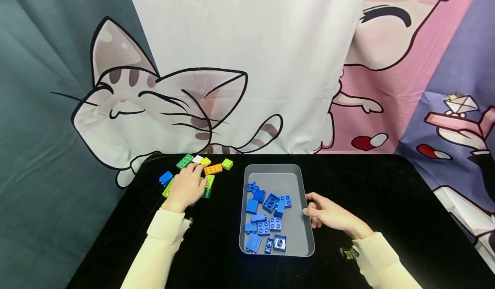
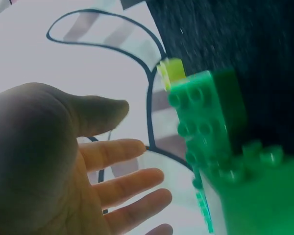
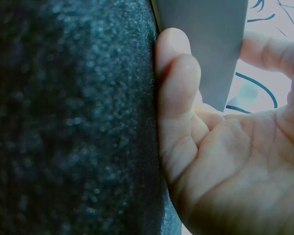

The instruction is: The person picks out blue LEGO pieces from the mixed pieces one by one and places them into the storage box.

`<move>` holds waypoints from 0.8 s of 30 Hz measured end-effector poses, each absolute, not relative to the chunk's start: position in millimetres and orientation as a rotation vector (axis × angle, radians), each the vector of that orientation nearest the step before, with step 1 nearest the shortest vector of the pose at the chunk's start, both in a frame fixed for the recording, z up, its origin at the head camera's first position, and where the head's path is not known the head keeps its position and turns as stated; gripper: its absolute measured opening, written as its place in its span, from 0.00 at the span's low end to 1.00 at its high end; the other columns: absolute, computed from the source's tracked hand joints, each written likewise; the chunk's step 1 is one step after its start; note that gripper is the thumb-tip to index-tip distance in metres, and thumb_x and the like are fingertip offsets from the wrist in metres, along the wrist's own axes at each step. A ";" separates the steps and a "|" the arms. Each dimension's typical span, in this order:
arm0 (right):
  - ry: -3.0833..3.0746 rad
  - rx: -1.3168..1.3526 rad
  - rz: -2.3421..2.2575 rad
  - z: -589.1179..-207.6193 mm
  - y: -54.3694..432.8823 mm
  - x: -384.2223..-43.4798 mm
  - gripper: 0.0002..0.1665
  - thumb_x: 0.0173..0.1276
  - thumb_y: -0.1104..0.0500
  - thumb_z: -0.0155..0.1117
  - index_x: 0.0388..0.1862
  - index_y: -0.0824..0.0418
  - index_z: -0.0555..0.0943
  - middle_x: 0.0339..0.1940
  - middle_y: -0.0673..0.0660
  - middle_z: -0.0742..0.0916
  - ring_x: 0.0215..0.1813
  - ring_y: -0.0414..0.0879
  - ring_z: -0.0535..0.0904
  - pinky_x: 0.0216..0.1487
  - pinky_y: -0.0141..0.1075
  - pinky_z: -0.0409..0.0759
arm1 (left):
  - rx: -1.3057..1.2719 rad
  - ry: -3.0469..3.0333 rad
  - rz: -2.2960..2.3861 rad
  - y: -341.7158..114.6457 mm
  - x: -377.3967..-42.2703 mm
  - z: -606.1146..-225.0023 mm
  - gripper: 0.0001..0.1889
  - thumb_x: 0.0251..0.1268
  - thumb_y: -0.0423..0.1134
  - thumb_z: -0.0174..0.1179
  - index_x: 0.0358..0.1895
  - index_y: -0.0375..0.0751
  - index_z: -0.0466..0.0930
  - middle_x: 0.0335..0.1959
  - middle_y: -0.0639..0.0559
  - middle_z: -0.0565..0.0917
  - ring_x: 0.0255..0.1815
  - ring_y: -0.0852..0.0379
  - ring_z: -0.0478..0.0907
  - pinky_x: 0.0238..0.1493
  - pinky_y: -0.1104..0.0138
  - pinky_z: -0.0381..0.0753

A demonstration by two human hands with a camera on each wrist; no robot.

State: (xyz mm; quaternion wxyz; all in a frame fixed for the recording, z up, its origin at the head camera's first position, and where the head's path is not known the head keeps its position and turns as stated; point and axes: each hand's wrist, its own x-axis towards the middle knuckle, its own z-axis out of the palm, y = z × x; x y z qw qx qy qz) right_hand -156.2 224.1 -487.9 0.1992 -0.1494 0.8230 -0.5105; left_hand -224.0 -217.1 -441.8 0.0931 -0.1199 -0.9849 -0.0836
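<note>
My left hand (image 1: 187, 187) is over a loose pile of toy building bricks at the back left, fingers extended and holding nothing. In the left wrist view, green bricks (image 2: 206, 117) and a small yellow-green brick (image 2: 172, 72) lie beyond its fingertips. At the right long side of a grey tray (image 1: 297, 233), my right hand (image 1: 328, 211) grips the rim. In the right wrist view the tray wall (image 3: 218, 49) runs between the thumb and the curled fingers (image 3: 179, 93). Several blue bricks (image 1: 264, 228) sit in the tray, mostly along its left and middle.
Around the left hand lie an orange brick (image 1: 213, 169), a lime brick (image 1: 227, 164), a green brick (image 1: 184, 161), a white brick (image 1: 197, 159) and a blue brick (image 1: 166, 178). A black cloth covers the table (image 1: 371, 186). Behind it hangs a printed curtain (image 1: 270, 44).
</note>
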 end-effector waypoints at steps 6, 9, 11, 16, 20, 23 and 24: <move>2.315 -0.407 -1.420 -487.3 224.7 -155.6 0.30 0.78 0.56 0.59 0.71 0.70 0.65 0.29 0.57 0.83 0.30 0.47 0.83 0.32 0.36 0.82 | -0.239 -3.004 -0.235 -232.0 -227.1 -442.4 0.22 0.78 0.40 0.52 0.69 0.36 0.75 0.68 0.33 0.76 0.64 0.29 0.75 0.57 0.36 0.78; 2.315 -0.414 -1.425 -487.3 224.8 -155.6 0.30 0.78 0.56 0.59 0.71 0.71 0.65 0.29 0.57 0.83 0.30 0.47 0.83 0.32 0.36 0.82 | -0.207 -3.040 -0.233 -238.5 -228.4 -443.5 0.21 0.78 0.38 0.50 0.68 0.37 0.77 0.66 0.33 0.77 0.63 0.29 0.75 0.55 0.36 0.78; 2.314 -0.411 -1.426 -487.4 224.5 -155.4 0.30 0.78 0.56 0.59 0.71 0.71 0.65 0.30 0.57 0.83 0.30 0.48 0.83 0.32 0.36 0.82 | -0.196 -3.055 -0.237 -242.4 -229.7 -445.0 0.21 0.77 0.36 0.49 0.68 0.38 0.78 0.66 0.33 0.77 0.63 0.29 0.75 0.55 0.37 0.78; 2.302 -0.390 -1.437 -487.0 223.2 -155.3 0.31 0.78 0.57 0.59 0.72 0.71 0.64 0.30 0.57 0.83 0.31 0.48 0.82 0.32 0.36 0.82 | -0.194 -3.084 -0.251 -249.3 -232.0 -448.5 0.22 0.72 0.30 0.47 0.65 0.39 0.81 0.64 0.33 0.78 0.61 0.29 0.76 0.53 0.38 0.80; 2.304 -0.385 -1.438 -486.9 222.5 -155.3 0.31 0.78 0.57 0.59 0.72 0.71 0.64 0.30 0.57 0.83 0.31 0.48 0.82 0.31 0.36 0.82 | -0.188 -3.093 -0.282 -252.9 -234.4 -451.7 0.24 0.64 0.25 0.50 0.62 0.39 0.83 0.62 0.32 0.78 0.59 0.29 0.77 0.48 0.40 0.82; 2.307 -0.388 -1.438 -487.7 222.4 -155.5 0.31 0.78 0.57 0.59 0.72 0.71 0.64 0.30 0.57 0.83 0.31 0.48 0.82 0.31 0.36 0.82 | -0.181 -3.069 -0.308 -255.0 -236.6 -454.5 0.26 0.58 0.23 0.53 0.60 0.40 0.84 0.60 0.32 0.79 0.56 0.29 0.78 0.45 0.41 0.82; 2.307 -0.389 -1.439 -488.1 222.5 -155.6 0.31 0.78 0.57 0.59 0.72 0.71 0.64 0.30 0.57 0.83 0.30 0.48 0.82 0.31 0.36 0.82 | -0.180 -3.058 -0.312 -255.6 -237.3 -455.4 0.26 0.56 0.23 0.54 0.59 0.40 0.84 0.60 0.33 0.80 0.56 0.29 0.79 0.45 0.42 0.82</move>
